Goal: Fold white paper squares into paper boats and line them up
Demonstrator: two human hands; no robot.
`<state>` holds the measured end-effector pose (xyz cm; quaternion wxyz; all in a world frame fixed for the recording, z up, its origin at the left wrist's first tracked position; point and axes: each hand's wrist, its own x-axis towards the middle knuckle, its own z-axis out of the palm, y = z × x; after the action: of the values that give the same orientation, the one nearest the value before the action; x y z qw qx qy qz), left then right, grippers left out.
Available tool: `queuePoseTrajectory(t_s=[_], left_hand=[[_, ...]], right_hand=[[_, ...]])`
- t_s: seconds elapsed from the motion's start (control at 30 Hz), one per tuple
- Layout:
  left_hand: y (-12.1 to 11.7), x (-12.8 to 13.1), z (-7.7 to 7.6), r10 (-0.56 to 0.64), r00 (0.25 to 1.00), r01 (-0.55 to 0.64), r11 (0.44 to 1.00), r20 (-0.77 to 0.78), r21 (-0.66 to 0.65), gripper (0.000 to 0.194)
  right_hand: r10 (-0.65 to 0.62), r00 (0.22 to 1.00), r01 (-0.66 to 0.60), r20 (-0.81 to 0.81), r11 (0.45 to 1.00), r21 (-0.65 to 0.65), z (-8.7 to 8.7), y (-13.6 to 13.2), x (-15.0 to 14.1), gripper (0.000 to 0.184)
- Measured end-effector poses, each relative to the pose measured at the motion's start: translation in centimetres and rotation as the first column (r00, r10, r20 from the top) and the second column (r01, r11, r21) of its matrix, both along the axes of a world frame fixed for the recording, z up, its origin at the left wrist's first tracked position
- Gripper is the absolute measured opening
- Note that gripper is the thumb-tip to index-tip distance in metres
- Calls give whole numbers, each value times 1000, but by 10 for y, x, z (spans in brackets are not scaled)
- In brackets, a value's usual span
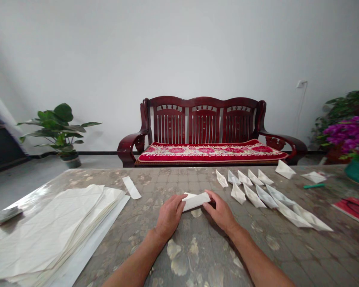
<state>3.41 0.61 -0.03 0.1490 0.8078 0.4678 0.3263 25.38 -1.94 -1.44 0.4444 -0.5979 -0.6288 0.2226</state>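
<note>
A folded piece of white paper [195, 202] is held just over the middle of the table, stretched between both hands. My left hand [171, 213] grips its left end, fingers closed round it. At the right end, my right hand [217, 208] pinches the paper between thumb and fingers. Several folded white paper boats [255, 196] stand in rows to the right of my right hand. To the left of my left hand lies a narrow white paper strip [131, 187].
A stack of large white sheets [56, 227] covers the table's left side, with a grey object [6, 216] on it. At right are a green pen [314, 186], glasses [357, 207] on a red book [344, 205] and purple flowers [351, 133]. A wooden bench [203, 119] stands beyond the table.
</note>
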Motion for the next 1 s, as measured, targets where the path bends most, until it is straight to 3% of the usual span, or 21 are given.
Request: queuePoseTrajectory(t_s=[0.3, 0.47, 0.63, 0.87, 1.0], left_hand=[[-3, 1, -1, -54, 977, 42, 997, 207, 63, 27], [-1, 2, -1, -97, 967, 75, 992, 235, 102, 25], [-1, 3, -1, -131, 966, 106, 987, 222, 122, 22], [0, 3, -1, -107, 958, 74, 989, 266, 130, 22], [0, 3, -1, -156, 958, 128, 984, 241, 126, 22]], right_hand=[[6, 978, -15, -210, 999, -42, -7, 5, -7, 71], [94, 943, -105, -320, 994, -19, -7, 5, -12, 75], [48, 931, -71, -363, 996, -52, -3, 5, -14, 88], [27, 917, -47, -397, 998, -42, -4, 7, -18, 81], [13, 916, -34, -402, 998, -44, -3, 7, -18, 82]])
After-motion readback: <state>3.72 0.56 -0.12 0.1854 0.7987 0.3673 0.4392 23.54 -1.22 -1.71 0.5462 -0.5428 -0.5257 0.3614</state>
